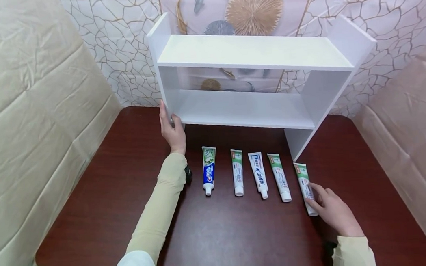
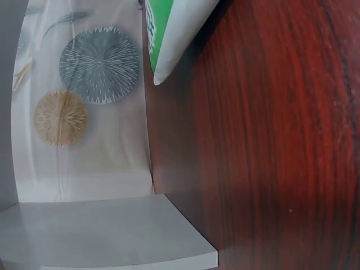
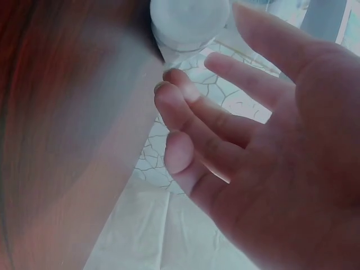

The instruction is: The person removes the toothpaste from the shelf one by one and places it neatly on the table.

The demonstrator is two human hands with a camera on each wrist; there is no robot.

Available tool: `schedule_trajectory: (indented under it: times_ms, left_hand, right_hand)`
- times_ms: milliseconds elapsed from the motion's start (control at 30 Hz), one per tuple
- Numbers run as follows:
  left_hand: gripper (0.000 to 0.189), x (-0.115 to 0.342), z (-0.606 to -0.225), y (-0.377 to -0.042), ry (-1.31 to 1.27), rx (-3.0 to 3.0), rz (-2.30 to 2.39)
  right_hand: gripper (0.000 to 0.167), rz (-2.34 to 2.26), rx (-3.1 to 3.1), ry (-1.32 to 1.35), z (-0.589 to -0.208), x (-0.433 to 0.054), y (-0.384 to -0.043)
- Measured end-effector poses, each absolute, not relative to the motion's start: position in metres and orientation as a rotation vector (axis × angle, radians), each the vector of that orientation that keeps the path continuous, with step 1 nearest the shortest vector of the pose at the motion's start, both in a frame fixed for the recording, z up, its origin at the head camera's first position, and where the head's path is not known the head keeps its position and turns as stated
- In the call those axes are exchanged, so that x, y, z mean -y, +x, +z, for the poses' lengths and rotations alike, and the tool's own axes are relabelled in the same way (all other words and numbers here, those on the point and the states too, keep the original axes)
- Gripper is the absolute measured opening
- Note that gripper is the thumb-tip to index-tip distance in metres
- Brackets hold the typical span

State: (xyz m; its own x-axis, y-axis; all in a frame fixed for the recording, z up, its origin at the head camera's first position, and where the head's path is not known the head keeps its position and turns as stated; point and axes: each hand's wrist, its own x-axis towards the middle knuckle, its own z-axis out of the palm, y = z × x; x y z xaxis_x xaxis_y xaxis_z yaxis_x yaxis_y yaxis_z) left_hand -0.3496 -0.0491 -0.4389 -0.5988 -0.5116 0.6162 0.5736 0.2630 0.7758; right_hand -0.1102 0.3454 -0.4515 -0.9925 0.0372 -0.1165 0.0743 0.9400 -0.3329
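Note:
At the left side panel of the white shelf [image 1: 240, 103], my left hand [image 1: 174, 135] holds the panel low down, fingers along its outer face and thumb round the front edge. My right hand [image 1: 333, 209] has thumb and index finger at either side of the rightmost green-and-white toothpaste tube [image 1: 302, 176], near its cap [image 3: 191, 19]. The remaining fingers [image 3: 185, 112] spread loosely. Left of it lie another green-and-white tube [image 1: 278, 173], a white-and-blue tube [image 1: 258, 173], a third green-and-white tube [image 1: 237, 170] and a green-and-blue tube [image 1: 209, 167], caps toward me.
The shelf stands at the back of the dark red wooden table [image 1: 241, 241], against a patterned wall cloth [image 1: 127, 44]. Beige padded panels [image 1: 32, 111] flank the table left and right. A tube's crimped end [image 2: 169, 45] shows up close in the left wrist view.

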Motion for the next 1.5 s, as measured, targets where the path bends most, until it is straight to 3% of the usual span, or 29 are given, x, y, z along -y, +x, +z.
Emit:
schedule_trajectory:
  times_ms: [367,767,1500]
  left_hand:
    - [0.051,0.052,-0.442,-0.347,-0.070,1.601,-1.530]
    - [0.051,0.056,-0.409,-0.324,-0.033,1.619,-1.584]
    - [0.052,0.057,-0.431,-0.342,-0.010,1.662,-1.550]
  right_hand:
    - [0.045,-0.542,-3.051,0.126,-0.450,-0.334,-0.107]
    - [0.048,-0.568,-3.089,0.111,-0.444,-0.326,-0.114]
    - [0.043,-0.631,-3.114,0.136,-0.449,-0.320,-0.113]
